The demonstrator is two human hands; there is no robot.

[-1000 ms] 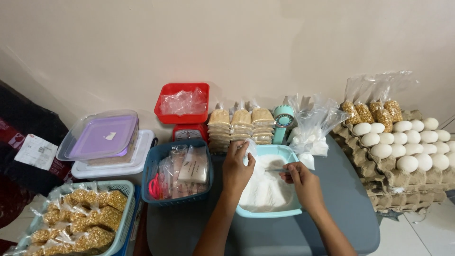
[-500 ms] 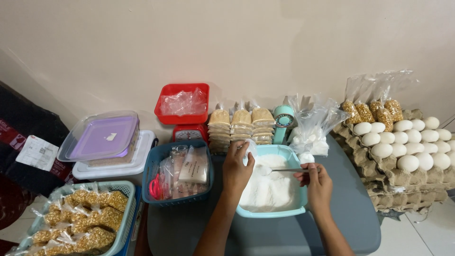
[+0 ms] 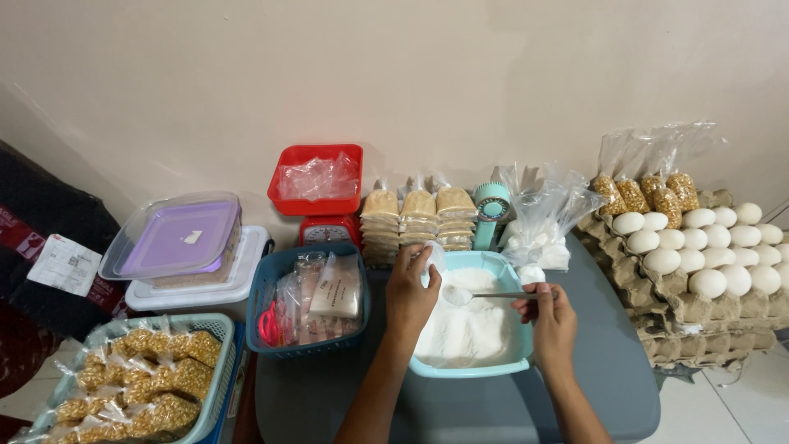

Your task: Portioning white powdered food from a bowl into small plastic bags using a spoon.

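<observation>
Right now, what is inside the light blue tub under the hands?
The light blue tub holds a heap of white powder. A spoon in the right hand carries some. The left hand holds a small clear bag. The tub's bottom is covered.

Both bare forearms reach forward from the bottom edge, angling slightly toward each other. The left hand (image 3: 411, 289) is raised, its fingers curled in a pinch near the top. The right hand (image 3: 549, 316) sits lower and to the side, knuckles up, fingers closed in a grip
</observation>
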